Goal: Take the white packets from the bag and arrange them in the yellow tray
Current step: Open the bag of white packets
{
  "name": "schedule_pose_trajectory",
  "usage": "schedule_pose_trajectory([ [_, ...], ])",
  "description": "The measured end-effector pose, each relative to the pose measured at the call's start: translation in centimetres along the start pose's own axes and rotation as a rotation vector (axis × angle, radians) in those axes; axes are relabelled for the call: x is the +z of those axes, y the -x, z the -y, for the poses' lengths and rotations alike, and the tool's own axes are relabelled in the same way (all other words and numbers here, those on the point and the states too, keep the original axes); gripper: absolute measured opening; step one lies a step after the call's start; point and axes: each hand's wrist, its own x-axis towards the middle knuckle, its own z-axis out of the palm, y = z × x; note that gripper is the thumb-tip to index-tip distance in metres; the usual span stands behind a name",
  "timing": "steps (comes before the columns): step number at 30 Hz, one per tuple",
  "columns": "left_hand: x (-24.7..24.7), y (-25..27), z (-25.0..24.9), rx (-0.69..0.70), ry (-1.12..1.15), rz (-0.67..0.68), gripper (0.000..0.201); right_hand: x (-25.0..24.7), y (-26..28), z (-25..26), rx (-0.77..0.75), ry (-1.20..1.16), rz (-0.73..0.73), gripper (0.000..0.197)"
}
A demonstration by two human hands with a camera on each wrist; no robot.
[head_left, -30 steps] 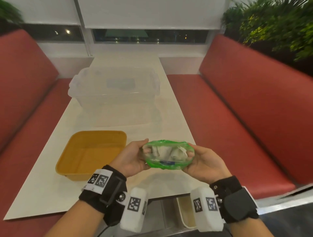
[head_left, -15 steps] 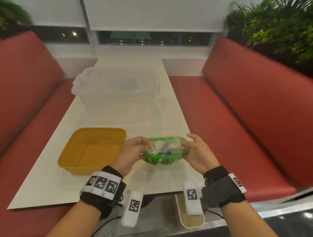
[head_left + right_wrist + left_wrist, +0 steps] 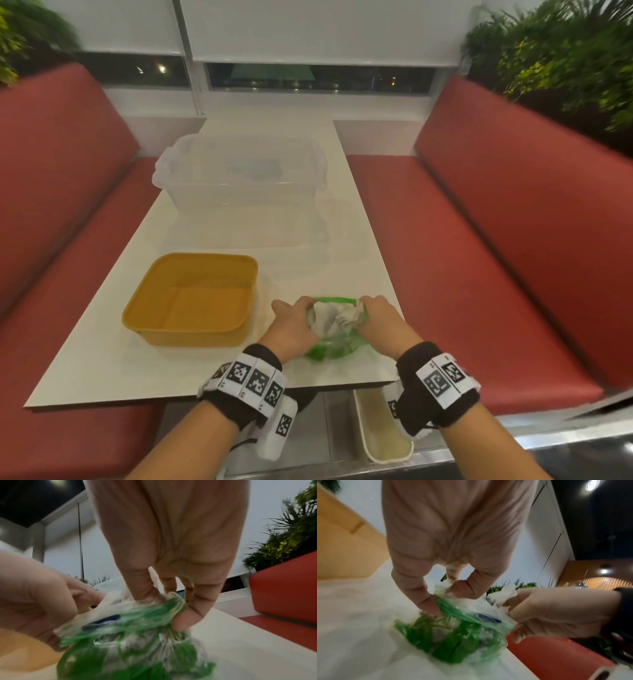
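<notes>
Hands pull the green bag [image 3: 334, 346] open: left hand [image 3: 291, 329] and right hand [image 3: 382, 323] each pinch its rim. Next, lift white packets [image 3: 334, 317] out (yellow tray [image 3: 191, 329] sits left).

green bag [image 3: 334, 346] lowered onto table [image 3: 102, 359] | both hands pulled its mouth wider | white packets [image 3: 334, 317] exposed

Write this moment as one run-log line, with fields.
left hand: grips green plastic bag | right hand: grips bag | white packets: in bag | yellow plastic tray: empty
</notes>
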Motion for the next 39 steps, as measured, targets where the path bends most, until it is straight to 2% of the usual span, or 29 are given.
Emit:
schedule_pose_trajectory([
  [4, 0.3, -0.1, 0.8, -0.003, 0.057, -0.046, 0.059, -1.2, 0.3, 0.2, -0.051, 0.026, -0.003, 0.023],
  [8, -0.5, -0.7, 0.6, 0.030, 0.164, -0.160, 0.048, -2.2, 0.7, 0.4, -0.091, -0.043, -0.125, 0.028],
  [13, -0.2, -1.8, 1.3, 0.046, 0.082, -0.202, 0.057, -0.5, -0.4, -0.6, -0.074, -0.079, -0.148, 0.021],
  [17, -0.3, -2.1, 0.8, 0.072, 0.090, -0.228, 0.062, -1.3, -0.9, 0.2, -0.082, -0.127, -0.237, 0.038],
  [25, -0.8, -2.6, 1.3, 0.060, 0.073, -0.155, 0.065, 0.1, -1.0, 0.3, 0.025, -0.222, -0.229, 0.040],
  [29, -1.7, -2.7, 1.2, 0.111, 0.071, -0.128, 0.060, -1.4, -0.6, -0.2, 0.033, -0.363, -0.212, 0.023],
  [30, -1.9, -2.7, 1.2, 0.125, 0.076, -0.118, 0.058, -1.9, -0.3, -0.3, 0.025, -0.359, -0.276, 0.020],
  [33, -2.6, -2.2, 1.1, 0.174, 0.108, -0.094, 0.056, -2.6, 0.3, 0.4, 0.043, -0.303, -0.593, 0.021],
  [34, -2.9, -1.9, 1.0, 0.197, 0.116, -0.093, 0.055, -2.7, 0.4, 1.0, 0.055, -0.300, -0.625, 0.025],
  [35, -3.3, -1.5, 1.0, 0.220, 0.122, -0.093, 0.053, -2.5, 0.4, 1.7, 0.083, -0.311, -0.596, 0.033],
  [37, -4.2, -0.9, 0.9, 0.254, 0.138, -0.096, 0.051, -1.9, 0.1, 2.7, 0.178, -0.241, -0.446, 0.044],
  [39, -5.4, -0.2, 0.9, 0.260, 0.165, -0.088, 0.049, -1.3, -0.3, 3.2, 0.220, -0.129, -0.351, 0.035],
])
